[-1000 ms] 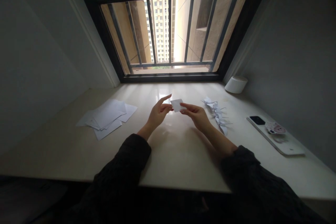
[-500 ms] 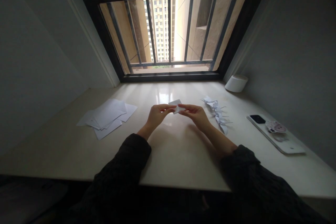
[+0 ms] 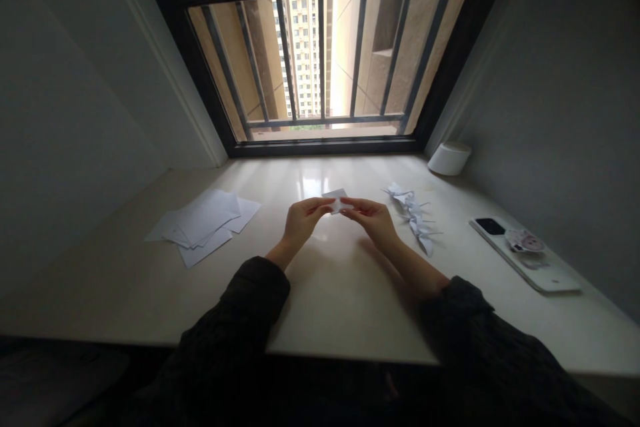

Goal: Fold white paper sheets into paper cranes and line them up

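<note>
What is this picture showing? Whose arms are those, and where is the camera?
The camera sits on a person's head and looks forward and down, so you see what they see. The two dark sleeves are that person's own arms. The left hand and right hand pinch a small folded paper between their fingertips, over a pale desk. To the left lies a loose pile of white paper sheets. To the right lie some little folded paper figures, and further right a white phone lies flat. A small white round thing sits in the far right corner. Beyond the desk is a barred window with tall buildings outside.
</note>
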`<action>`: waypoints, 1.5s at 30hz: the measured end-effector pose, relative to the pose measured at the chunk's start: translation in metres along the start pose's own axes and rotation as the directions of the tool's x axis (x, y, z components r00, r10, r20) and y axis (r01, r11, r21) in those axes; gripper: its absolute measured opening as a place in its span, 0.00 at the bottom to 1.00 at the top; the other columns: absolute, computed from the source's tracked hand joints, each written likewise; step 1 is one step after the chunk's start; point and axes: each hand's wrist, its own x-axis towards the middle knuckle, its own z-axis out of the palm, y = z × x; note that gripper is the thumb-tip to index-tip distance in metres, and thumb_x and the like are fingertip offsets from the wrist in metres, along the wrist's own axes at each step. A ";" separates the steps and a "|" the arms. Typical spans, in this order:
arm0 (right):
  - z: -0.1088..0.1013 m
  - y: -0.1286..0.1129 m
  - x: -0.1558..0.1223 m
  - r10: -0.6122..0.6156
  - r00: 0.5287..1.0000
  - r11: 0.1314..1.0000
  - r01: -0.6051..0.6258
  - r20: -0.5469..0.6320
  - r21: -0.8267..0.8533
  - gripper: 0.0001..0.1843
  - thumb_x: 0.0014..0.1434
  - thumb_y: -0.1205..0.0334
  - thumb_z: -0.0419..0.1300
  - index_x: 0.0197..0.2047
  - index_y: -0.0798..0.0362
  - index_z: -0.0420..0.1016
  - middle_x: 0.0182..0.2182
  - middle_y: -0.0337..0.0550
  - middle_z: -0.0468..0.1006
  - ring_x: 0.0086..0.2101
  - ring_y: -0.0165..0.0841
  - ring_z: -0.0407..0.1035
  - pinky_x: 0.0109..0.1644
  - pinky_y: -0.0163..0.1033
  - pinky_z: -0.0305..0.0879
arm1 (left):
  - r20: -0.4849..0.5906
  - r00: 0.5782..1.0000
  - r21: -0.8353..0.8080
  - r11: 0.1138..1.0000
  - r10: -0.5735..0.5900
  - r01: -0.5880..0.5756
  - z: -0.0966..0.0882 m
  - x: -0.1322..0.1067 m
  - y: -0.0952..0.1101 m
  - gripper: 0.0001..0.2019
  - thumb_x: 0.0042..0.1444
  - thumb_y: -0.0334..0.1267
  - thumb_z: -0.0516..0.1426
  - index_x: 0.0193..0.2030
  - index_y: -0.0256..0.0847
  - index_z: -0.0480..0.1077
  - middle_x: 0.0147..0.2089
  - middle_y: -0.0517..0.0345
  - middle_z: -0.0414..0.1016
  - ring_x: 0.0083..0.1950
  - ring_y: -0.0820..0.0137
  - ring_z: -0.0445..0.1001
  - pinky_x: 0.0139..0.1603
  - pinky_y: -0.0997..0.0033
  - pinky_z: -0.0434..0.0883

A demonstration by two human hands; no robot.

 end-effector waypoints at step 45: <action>0.004 -0.002 -0.004 -0.055 0.998 0.993 0.056 0.010 -0.106 0.19 0.43 0.51 0.70 0.40 0.48 0.81 0.31 0.43 0.82 0.30 0.35 0.73 0.36 0.42 0.69 | -0.169 0.982 0.221 0.974 0.079 -0.041 0.006 -0.008 0.007 0.14 0.53 0.49 0.59 0.30 0.40 0.77 0.28 0.58 0.77 0.30 0.72 0.72 0.31 0.73 0.67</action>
